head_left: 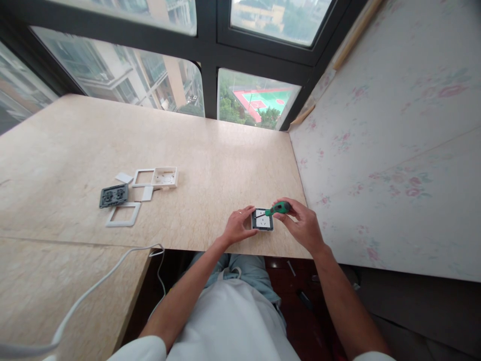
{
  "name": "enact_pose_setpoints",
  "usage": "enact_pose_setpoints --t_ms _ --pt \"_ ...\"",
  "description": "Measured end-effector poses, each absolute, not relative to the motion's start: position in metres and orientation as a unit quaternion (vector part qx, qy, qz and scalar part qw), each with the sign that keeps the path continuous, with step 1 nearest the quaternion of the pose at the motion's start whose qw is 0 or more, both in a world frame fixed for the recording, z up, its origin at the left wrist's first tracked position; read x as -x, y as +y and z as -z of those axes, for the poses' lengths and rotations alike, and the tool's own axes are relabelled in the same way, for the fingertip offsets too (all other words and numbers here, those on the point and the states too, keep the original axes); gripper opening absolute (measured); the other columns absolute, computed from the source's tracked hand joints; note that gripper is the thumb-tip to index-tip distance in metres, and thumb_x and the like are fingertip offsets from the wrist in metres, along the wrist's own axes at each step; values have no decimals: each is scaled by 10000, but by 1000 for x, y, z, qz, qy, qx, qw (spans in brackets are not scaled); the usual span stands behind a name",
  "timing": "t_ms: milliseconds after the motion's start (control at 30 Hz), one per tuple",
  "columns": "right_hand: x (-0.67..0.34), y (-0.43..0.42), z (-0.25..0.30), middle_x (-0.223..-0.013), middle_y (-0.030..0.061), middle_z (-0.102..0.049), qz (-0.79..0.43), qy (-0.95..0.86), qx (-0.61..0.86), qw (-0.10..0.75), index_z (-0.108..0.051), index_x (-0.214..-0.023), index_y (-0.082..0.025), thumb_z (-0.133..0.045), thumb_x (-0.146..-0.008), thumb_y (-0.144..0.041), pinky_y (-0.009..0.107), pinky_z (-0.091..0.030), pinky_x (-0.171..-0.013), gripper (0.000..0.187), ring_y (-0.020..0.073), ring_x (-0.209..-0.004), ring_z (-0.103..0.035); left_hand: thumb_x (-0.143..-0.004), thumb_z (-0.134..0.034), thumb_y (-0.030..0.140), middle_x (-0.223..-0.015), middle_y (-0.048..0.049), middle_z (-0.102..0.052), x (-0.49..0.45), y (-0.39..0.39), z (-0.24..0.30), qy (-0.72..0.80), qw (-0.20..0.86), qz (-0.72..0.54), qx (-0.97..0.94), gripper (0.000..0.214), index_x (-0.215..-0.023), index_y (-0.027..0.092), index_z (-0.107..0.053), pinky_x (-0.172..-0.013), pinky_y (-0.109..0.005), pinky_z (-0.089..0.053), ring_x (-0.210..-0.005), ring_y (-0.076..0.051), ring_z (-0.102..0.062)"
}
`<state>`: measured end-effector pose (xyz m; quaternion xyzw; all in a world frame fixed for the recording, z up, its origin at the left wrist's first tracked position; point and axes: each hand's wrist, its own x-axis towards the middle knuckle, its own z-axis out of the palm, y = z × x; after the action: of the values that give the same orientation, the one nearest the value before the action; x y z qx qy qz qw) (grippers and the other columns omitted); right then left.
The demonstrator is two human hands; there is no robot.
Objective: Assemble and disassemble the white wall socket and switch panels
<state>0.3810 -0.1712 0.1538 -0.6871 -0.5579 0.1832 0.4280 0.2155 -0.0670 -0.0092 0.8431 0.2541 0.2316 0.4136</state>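
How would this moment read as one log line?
left hand: bracing socket | right hand: holding screwdriver, tip at socket's left side | elsewhere on table: box, two frames, dark module

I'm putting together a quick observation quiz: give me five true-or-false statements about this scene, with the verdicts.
1. The right hand holds a green screwdriver. True.
2. The left hand holds a mug. False: it grips a socket.
3. The dark module lies left of the white box. True.
4. The screwdriver's tip points at the window. False: it points at the socket.
5. The wall is solid green. False: it is pale with pink flowers.
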Motion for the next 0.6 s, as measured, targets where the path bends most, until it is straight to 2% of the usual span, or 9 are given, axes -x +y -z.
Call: enact_pose_setpoints --t_ms 233,400,600 --pt "-378 -164 -156 -1074 89 -719 -175 -601 668 404 -648 -1104 -230 -667 -874 -448 391 -631 -841 318 232 -955 -703 -724 -789 434 -1475 -101 -514 -215 -67 10 255 404 -224 -850 770 -1419 286 -491 -1068 -487 -405 -1303 -323 -532" --pt "-373 -151 -159 -1116 81 -711 -178 -680 625 339 -616 -1190 -260 -616 -919 -354 415 -594 -918 288 242 -1028 -686 -735 -768 466 -1476 -104 -514 -216 -67 15 256 398 -226 -851 756 -1415 278 -495 -1058 -486 -417 -1286 -326 -547" --pt "-366 -142 -163 -1206 78 -657 -143 -733 588 311 -428 -1420 -316 -480 -976 -239 395 -571 -920 453 222 -1077 -657 -733 -768 492 -1449 -107 -542 -216 -67 19 254 389 -236 -853 771 -1418 268 -494 -1078 -485 -411 -1296 -329 -539"
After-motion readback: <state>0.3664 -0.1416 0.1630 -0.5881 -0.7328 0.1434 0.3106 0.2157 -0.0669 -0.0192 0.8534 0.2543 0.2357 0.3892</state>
